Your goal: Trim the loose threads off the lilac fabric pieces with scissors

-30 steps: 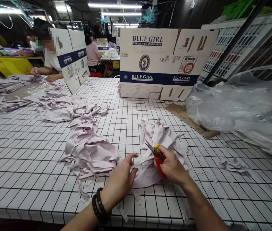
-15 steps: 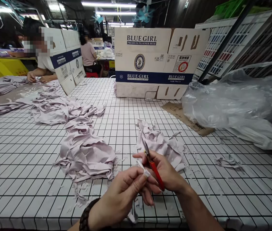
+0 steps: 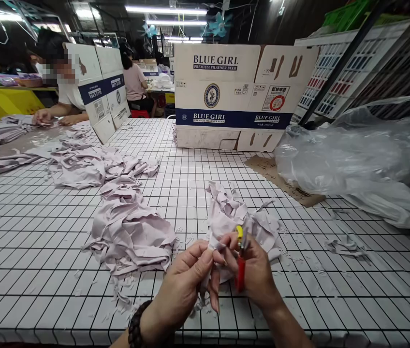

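Observation:
My left hand [image 3: 186, 273] pinches a small pale lilac strip of fabric [image 3: 215, 243] between thumb and fingers. The fingers of my right hand [image 3: 261, 275] meet the same strip from the other side, and this hand also grips red-handled scissors [image 3: 240, 274]. A yellow part shows at the scissors' top; the blades are blurred and partly hidden. Just beyond both hands lies a small heap of lilac fabric pieces [image 3: 226, 212]. To the left of them is a larger fabric pile [image 3: 128, 232].
Grid-patterned cloth covers the table [image 3: 299, 299], scattered with tiny scraps. A cardboard beer carton [image 3: 241, 96] stands at the back, clear plastic bags [image 3: 353, 154] lie right beside brown cardboard [image 3: 281, 181]. More fabric [image 3: 78, 164] and a co-worker [image 3: 69, 99] are at left.
My right hand has turned the scissors so the blades no longer point up and away. Its fingers have come onto the strip, which both hands have shifted slightly up.

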Available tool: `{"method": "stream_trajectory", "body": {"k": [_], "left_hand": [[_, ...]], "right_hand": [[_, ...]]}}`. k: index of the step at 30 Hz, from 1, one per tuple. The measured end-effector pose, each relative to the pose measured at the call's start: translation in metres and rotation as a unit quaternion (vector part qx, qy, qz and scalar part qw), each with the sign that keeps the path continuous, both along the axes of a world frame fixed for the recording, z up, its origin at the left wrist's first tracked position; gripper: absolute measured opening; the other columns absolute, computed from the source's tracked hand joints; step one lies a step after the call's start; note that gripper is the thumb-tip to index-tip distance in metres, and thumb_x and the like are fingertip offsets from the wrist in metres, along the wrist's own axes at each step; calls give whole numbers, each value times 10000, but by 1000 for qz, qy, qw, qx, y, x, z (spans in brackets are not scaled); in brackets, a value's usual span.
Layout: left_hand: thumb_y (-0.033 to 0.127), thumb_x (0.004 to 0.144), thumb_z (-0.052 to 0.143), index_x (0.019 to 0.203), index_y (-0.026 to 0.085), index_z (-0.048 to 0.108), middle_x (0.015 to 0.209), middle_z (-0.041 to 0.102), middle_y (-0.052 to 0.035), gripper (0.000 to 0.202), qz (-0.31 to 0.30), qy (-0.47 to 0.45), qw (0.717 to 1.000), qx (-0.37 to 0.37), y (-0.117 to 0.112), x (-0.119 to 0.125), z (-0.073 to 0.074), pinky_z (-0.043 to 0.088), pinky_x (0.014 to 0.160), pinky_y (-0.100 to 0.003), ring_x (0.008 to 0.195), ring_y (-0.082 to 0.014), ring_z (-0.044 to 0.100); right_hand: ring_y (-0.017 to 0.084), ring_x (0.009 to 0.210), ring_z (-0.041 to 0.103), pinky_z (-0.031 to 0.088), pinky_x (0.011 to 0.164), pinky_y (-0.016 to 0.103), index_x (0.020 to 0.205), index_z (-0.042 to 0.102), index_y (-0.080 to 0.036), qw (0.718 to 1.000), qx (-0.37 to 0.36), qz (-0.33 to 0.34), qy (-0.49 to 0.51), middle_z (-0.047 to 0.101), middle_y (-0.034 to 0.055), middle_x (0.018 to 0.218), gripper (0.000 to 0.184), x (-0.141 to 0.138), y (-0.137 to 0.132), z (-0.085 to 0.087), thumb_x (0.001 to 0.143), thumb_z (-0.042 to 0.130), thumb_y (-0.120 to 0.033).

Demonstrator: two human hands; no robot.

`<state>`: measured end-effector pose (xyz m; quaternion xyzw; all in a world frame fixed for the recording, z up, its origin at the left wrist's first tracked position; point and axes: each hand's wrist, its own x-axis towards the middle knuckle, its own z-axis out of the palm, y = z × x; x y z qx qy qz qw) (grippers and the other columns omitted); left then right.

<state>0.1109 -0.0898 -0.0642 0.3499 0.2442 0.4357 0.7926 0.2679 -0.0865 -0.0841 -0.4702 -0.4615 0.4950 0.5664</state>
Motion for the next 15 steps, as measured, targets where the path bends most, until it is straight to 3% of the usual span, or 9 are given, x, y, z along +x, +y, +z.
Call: {"method": "stream_trajectory", "body": {"k": [4,7,9,11,13,15], "left_hand": [[391,874,626,800,124,709,1172,548,-104,289,82,122,983,114,0,-7,7,519,479,-169,541,-30,555],[362,907,581,805,117,713,1377,459,-150,297,55,113,980,156,1,-6,9,532,494,-198,506,-14,553],[359,919,565,814,114,696,1259,556,-154,297,27,72,986,146,2,-1,6,509,457,-194,487,-31,569],[377,918,569,820,115,671,961,640,-100,297,21,49,990,131,2,3,2,496,454,-189,492,-66,593],[385,923,563,820,120,652,739,586,-26,298,35,68,987,140,2,5,-2,498,486,-194,495,-85,608],[372,942,534,836,126,649,704,543,0,291,51,114,977,170,2,5,-5,498,518,-201,513,-94,624]], "right_hand": [[84,596,485,407,518,192,688,454,-208,999,-18,42,21,583,-19,797,318,20,9,16,701,771,-235],[83,569,464,394,510,202,709,468,-207,991,-71,116,-17,559,-29,747,290,28,13,22,717,754,-256],[90,561,457,399,514,215,734,480,-211,983,-92,147,-54,535,-38,713,280,30,12,21,720,753,-278],[116,617,493,437,565,238,737,463,-220,983,-79,128,-105,535,-27,736,305,33,7,23,722,751,-316],[137,660,516,463,605,259,741,452,-226,979,-58,82,-177,538,-14,764,311,38,-1,28,742,729,-369],[145,637,517,467,588,266,761,483,-226,958,-57,69,-273,541,-16,725,279,45,-12,39,775,687,-415]]}}
